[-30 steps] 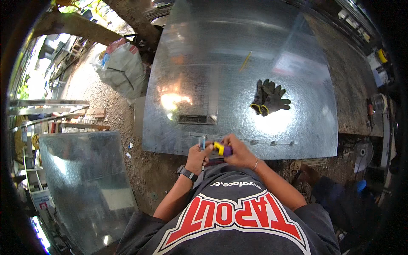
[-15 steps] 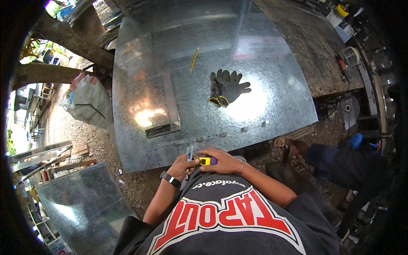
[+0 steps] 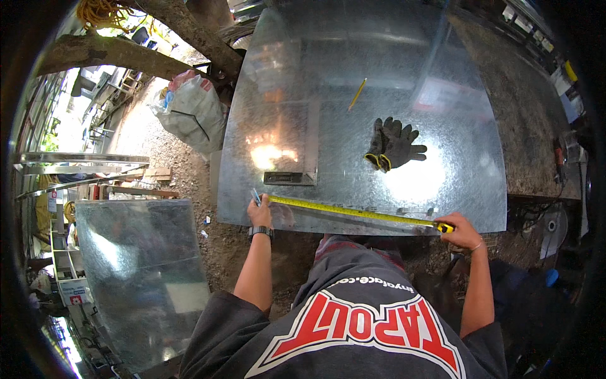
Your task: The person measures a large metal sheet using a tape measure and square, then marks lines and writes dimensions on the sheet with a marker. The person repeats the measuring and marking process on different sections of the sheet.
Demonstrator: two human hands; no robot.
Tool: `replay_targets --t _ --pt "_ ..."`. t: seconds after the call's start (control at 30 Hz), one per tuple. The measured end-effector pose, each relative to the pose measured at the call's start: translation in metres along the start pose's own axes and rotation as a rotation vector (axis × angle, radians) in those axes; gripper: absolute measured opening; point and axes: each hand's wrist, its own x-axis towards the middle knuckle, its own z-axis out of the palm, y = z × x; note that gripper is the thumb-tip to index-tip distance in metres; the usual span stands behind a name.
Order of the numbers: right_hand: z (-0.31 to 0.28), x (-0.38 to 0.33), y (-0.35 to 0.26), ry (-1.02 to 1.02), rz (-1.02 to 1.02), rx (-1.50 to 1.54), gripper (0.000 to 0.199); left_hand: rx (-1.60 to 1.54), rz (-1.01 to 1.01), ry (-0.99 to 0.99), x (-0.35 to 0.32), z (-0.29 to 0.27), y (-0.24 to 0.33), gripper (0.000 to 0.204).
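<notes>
A yellow tape measure [image 3: 353, 211] is drawn out across the near part of a large shiny sheet of metal [image 3: 353, 139]. At its left end, my left hand [image 3: 260, 215] pinches the blade's tip, with a slim light-blue pen [image 3: 255, 196] also between the fingers. My right hand [image 3: 464, 232] is wrapped round the tape's case near the sheet's front right edge. Just beyond the blade, close to my left hand, lies a carpenter's square [image 3: 284, 178]. A pair of dark knit gloves [image 3: 398, 145] and a yellow pencil [image 3: 358, 94] rest farther up the sheet.
A stuffed white sack [image 3: 189, 120] stands left of the sheet, beside wooden posts. Another metal sheet [image 3: 136, 252] lies lower left. To the right is a worn wooden tabletop [image 3: 530, 126] with an orange-handled tool [image 3: 559, 156] at its edge.
My hands were together at my waist with the tape measure closed. They have spread apart over the sheet's near edge, left and right, drawing out the yellow blade. The view has shifted too.
</notes>
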Motion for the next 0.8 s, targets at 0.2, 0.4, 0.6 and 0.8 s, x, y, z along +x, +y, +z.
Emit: replay_targets --t 0.2,0.4,0.6,0.8 --pt "0.003 0.029 0.036 0.03 -0.046 -0.087 0.052 0.059 -0.012 -0.017 0.019 0.016 -0.023 0.017" --pt "-0.011 0.041 0.042 -0.085 -0.054 -0.022 0.056 -0.09 -0.106 -0.055 0.012 0.023 -0.041 0.022" --pt "-0.033 0.025 0.063 -0.037 0.009 -0.113 0.07 -0.046 -0.099 -0.061 0.024 0.022 -0.038 0.02" --pt "-0.027 0.032 0.054 -0.172 0.081 -0.307 0.072 -0.117 -0.097 -0.106 0.026 0.031 -0.031 0.022"
